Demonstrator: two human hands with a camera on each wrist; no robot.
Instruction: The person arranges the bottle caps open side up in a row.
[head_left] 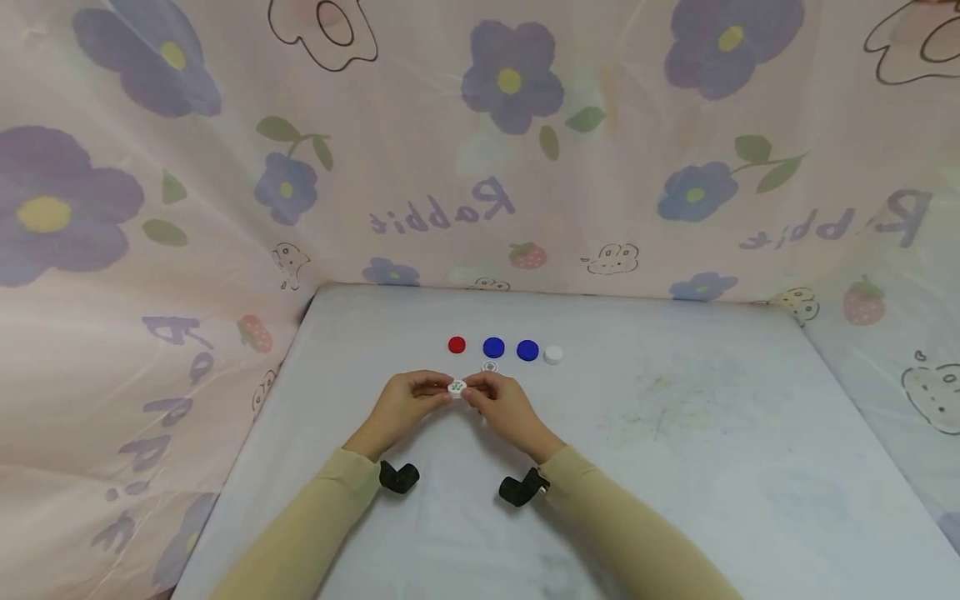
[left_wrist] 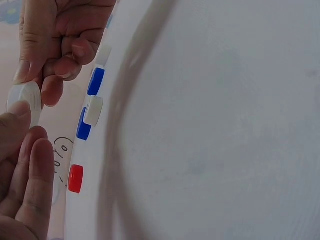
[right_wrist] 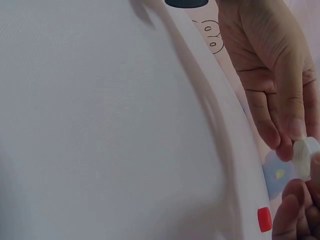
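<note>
Both hands hold one white bottle cap (head_left: 457,388) between them, low over the table, with a dark printed mark on its top face. My left hand (head_left: 405,408) pinches its left side between thumb and fingers, while my right hand (head_left: 512,408) pinches the right side. In the left wrist view the cap (left_wrist: 33,95) is seen edge-on between the two thumbs. Just beyond the right fingers lies another white cap (head_left: 491,367) with a mark on top. The right wrist view has the held cap (right_wrist: 303,156) at its right edge.
Behind the hands, a row on the white table (head_left: 675,500) has a red cap (head_left: 457,344), a blue cap (head_left: 493,347), a second blue cap (head_left: 528,350) and a plain white cap (head_left: 553,355). A flowered curtain (head_left: 420,150) surrounds the table's back and sides.
</note>
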